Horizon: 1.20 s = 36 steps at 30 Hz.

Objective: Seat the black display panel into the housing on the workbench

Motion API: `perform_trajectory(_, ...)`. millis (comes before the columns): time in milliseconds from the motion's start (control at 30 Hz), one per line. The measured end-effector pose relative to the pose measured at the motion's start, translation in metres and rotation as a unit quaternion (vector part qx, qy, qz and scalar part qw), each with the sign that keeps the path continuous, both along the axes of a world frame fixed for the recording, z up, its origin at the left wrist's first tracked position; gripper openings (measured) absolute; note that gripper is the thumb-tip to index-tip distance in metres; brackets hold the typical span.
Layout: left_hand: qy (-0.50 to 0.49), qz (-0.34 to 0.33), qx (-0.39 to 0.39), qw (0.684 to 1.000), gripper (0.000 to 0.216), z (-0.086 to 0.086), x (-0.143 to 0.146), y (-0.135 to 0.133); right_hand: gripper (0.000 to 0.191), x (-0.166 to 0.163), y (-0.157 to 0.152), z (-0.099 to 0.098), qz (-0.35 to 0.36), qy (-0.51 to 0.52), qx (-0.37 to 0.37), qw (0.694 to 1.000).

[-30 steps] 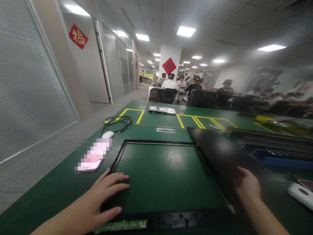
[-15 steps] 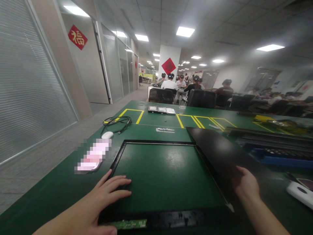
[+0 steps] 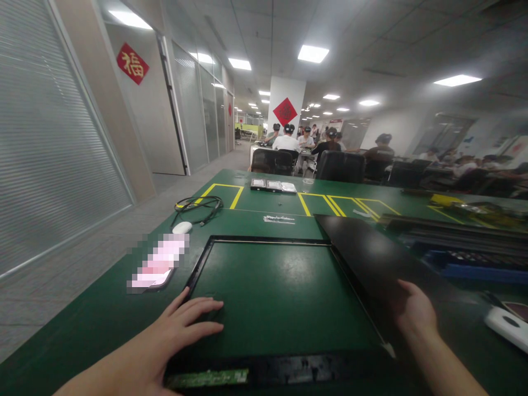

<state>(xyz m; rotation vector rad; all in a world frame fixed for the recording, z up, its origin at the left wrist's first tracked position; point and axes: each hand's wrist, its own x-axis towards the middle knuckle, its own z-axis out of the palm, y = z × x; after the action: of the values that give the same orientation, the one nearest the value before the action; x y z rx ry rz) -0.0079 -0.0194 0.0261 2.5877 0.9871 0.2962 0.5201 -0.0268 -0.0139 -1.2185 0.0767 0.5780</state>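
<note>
A thin black rectangular frame [image 3: 270, 240] lies flat on the green table, with a strip of green circuit board [image 3: 208, 378] along its near bar. My left hand [image 3: 181, 335] rests over the frame's near left corner, fingers spread and reaching inside it; it grips nothing. A smooth black panel [image 3: 363, 247] stands tilted along the frame's right side, its left edge close to that bar. My right hand [image 3: 416, 313] holds the panel at its right part, thumb on the upper face; the other fingers are mostly hidden.
A blurred-out phone [image 3: 159, 264], a white mouse [image 3: 182, 227] and a coiled black cable [image 3: 198, 206] lie left. Several hard drives [image 3: 272, 185] stand at the far side. Blue trays [image 3: 466, 267] and a white device [image 3: 507, 327] are right. People [image 3: 286, 140] sit beyond.
My left thumb has slid slightly down off the circuit board strip, which now shows more. The right hand and the black panel stay in place.
</note>
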Motion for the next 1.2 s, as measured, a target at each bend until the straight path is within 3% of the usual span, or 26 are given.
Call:
perform_trajectory(300,0.038,-0.028,-0.036,0.998,0.086,0.007,-0.002,0.003,0.015,0.004,0.000,-0.007,0.001,-0.012,-0.003,1.000)
perform_trajectory(667,0.043,-0.008,-0.038,0.998,0.085,-0.001,-0.004,0.006,0.018,0.011,0.001,-0.018,0.006,-0.056,-0.005,0.998)
perform_trajectory(1200,0.057,0.028,-0.048,0.997,0.069,0.000,-0.002,0.006,0.012,0.004,0.000,-0.009,0.007,-0.015,0.003,1.000)
